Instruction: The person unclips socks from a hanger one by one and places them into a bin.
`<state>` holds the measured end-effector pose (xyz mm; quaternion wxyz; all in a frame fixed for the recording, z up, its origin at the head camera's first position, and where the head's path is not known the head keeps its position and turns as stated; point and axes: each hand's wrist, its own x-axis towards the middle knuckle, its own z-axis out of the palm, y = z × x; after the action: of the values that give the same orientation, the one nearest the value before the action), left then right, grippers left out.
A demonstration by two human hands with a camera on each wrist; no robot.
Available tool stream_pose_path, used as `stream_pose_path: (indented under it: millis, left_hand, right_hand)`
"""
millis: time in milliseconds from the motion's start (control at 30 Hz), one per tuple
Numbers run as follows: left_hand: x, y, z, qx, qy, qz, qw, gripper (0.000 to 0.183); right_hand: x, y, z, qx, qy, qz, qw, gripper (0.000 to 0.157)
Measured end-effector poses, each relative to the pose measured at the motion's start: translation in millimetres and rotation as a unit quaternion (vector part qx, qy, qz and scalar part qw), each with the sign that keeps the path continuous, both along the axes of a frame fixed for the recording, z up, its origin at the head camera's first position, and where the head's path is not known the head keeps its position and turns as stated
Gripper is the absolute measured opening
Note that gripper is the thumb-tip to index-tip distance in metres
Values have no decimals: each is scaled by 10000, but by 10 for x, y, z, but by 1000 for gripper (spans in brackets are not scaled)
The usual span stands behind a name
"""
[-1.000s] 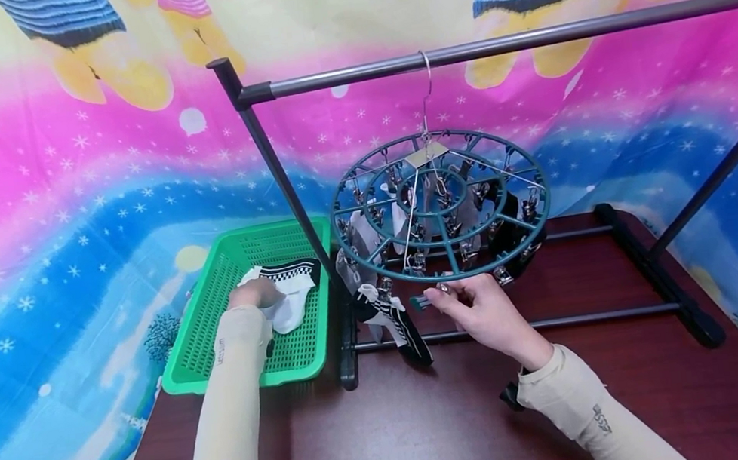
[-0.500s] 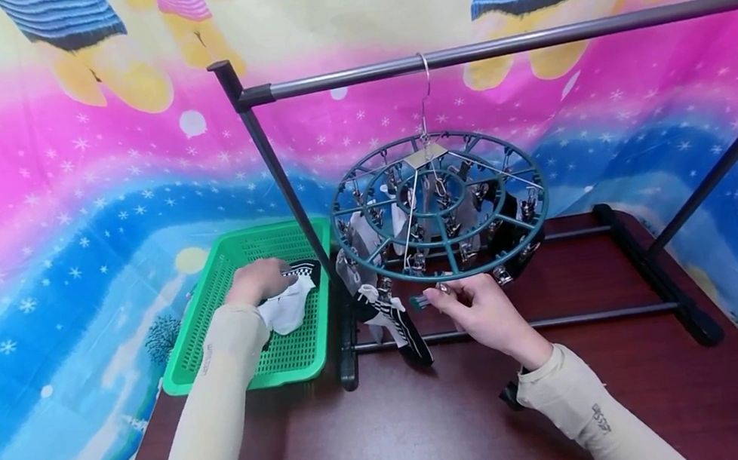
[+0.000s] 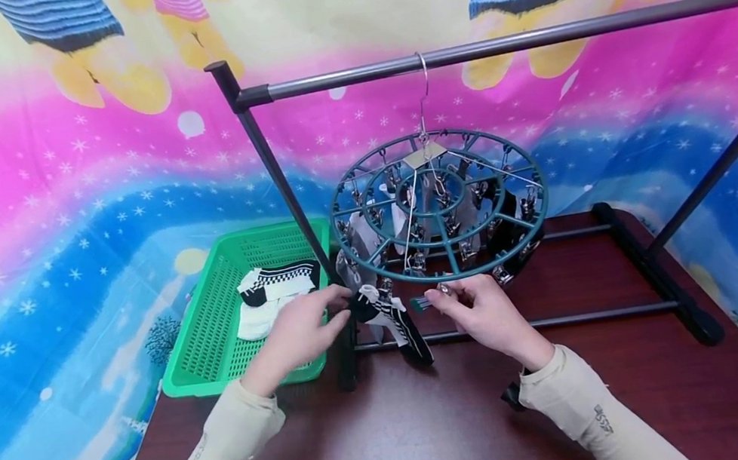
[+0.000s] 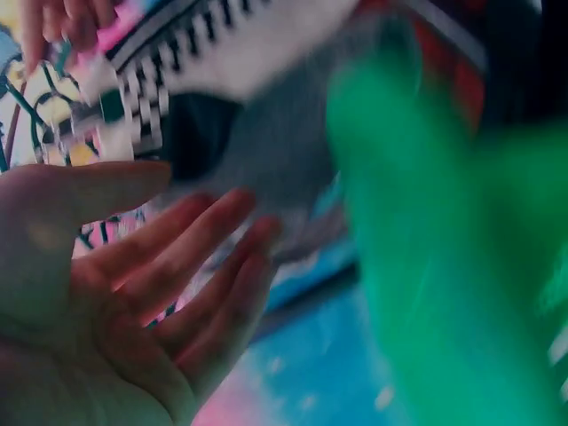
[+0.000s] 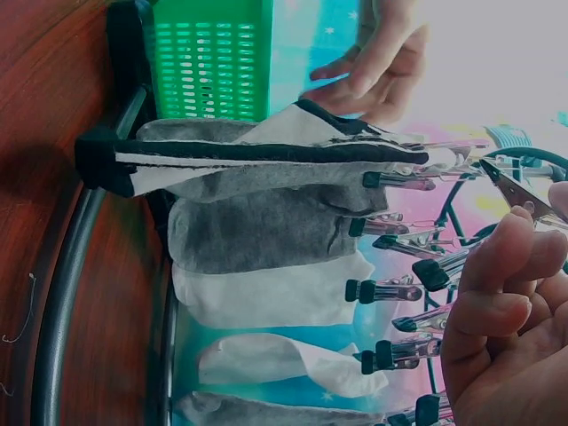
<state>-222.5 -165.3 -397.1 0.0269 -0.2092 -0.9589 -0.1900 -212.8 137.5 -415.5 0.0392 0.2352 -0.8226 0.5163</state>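
My left hand [image 3: 299,334] reaches past the basket rim toward a black-and-white sock [image 3: 402,326], which hangs from the round clip hanger [image 3: 449,242]. In the left wrist view the left hand's fingers [image 4: 200,240] are spread and hold nothing, below a checkered sock top. My right hand [image 3: 491,315] pinches a metal clip [image 5: 519,191] at the hanger's near edge; no sock shows in that clip. Other grey and white socks [image 5: 266,231] hang from clips in the right wrist view. Folded socks [image 3: 289,278] lie in the green basket [image 3: 184,380].
A dark metal rack [image 3: 338,79] carries the hanger on its top bar, and its feet [image 3: 661,276] stand on the dark red table [image 3: 433,435]. A printed cloth [image 3: 67,219] lines the back and sides. Something small and black [image 3: 513,397] is near the right cuff.
My left hand has come up out of the basket, leaving the socks there, and moved right to the hanging black-and-white sock. The right hand stays on the clip.
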Motion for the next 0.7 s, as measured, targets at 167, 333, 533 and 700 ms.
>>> stream_pose_path:
  millis: [167,333,533,700]
  left_hand:
    - [139,125,-168,1120,-419,19,9928,25]
    - [269,243,-344,2066,-638,-1,9763,17]
    - [364,390,-629,3373,-1238,-133,9331,34]
    - [402,476,-854,3847,-1285,-314,9135,33]
  right_hand:
    - [6,12,-8,-34,10,-7,10000,38]
    - [-10,27,-9,-43,27,-12,10000,33]
    - [-28,39,-18,-55,12,-50,10000,28]
    - [-34,40,-32,-101,45,-20,9999,28]
